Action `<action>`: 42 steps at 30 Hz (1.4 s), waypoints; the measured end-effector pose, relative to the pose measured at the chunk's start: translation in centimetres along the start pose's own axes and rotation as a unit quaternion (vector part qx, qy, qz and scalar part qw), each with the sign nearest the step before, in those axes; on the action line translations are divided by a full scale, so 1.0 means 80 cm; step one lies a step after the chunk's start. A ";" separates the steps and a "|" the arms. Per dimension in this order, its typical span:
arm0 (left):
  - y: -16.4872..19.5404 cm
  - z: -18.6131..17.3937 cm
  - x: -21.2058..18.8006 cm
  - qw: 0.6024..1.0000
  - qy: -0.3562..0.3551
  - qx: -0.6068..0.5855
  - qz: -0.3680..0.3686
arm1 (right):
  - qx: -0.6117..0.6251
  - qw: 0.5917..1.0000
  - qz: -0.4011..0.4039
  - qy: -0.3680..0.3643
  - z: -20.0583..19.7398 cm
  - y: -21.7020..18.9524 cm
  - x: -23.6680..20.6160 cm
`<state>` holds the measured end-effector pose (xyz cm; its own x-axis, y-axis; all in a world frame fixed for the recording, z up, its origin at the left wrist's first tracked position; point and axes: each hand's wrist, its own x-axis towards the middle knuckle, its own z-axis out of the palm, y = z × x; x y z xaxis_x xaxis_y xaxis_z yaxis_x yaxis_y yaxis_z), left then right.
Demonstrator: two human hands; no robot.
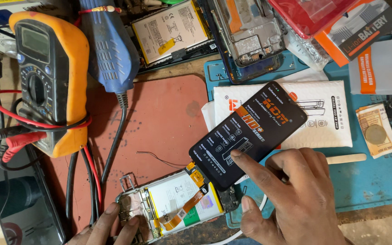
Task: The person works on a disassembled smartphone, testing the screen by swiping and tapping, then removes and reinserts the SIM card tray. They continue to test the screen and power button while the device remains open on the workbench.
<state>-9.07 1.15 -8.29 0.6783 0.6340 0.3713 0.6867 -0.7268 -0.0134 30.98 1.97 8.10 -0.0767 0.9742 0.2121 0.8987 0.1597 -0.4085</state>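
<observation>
My right hand (296, 195) holds a black phone display panel (250, 131), index fingertip on its face and thumb under its lower edge. The panel is tilted up and joined by an orange flex cable (191, 206) to an opened phone body (173, 208) with a white battery showing. My left hand (107, 227) rests at the bottom edge, fingertips pressing the left end of that phone body. Both lie on a reddish work mat (159, 122).
A yellow multimeter (51, 77) with red and black leads stands at left. A blue hot-air handle (107, 41) lies beside it. Another opened phone (173, 29), a bare frame (250, 38), a white packet (323, 113), boxes and a blue mat (368, 177) fill the right.
</observation>
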 end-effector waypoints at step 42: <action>0.002 -0.013 0.018 1.000 -0.027 -0.009 0.006 | -0.040 0.998 0.043 0.019 0.009 0.006 -0.003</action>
<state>-8.28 1.70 -6.78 0.6998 0.6387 0.3199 0.6742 -0.7385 -0.0003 31.12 1.94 7.22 0.0167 0.9767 0.2142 0.9333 0.0616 -0.3539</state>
